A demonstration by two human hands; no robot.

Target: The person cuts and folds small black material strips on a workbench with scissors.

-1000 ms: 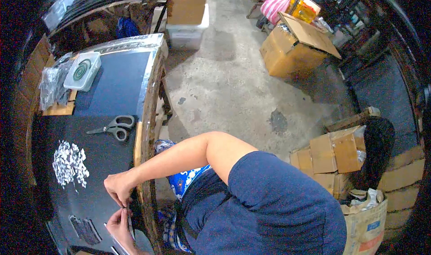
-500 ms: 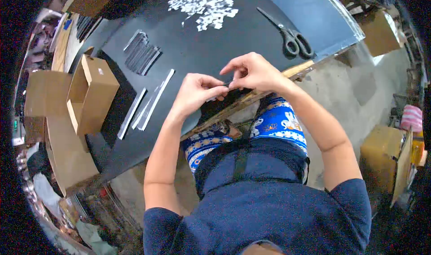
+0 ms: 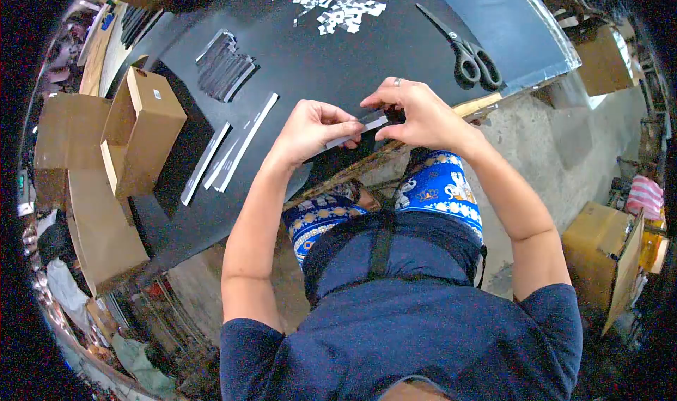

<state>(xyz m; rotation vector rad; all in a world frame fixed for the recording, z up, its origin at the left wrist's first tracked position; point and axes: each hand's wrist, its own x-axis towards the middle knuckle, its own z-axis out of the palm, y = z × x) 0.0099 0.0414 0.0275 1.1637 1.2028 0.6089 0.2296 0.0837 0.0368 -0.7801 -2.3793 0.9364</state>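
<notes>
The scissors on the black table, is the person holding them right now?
No, the scissors lie alone on the table, while the left hand and right hand pinch a small strip between them.

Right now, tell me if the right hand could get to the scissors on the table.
Probably yes. The scissors lie flat on the black table just beyond the right hand, with bare tabletop between them. But both that hand and the left hand pinch a thin strip, which would need releasing first.
</notes>
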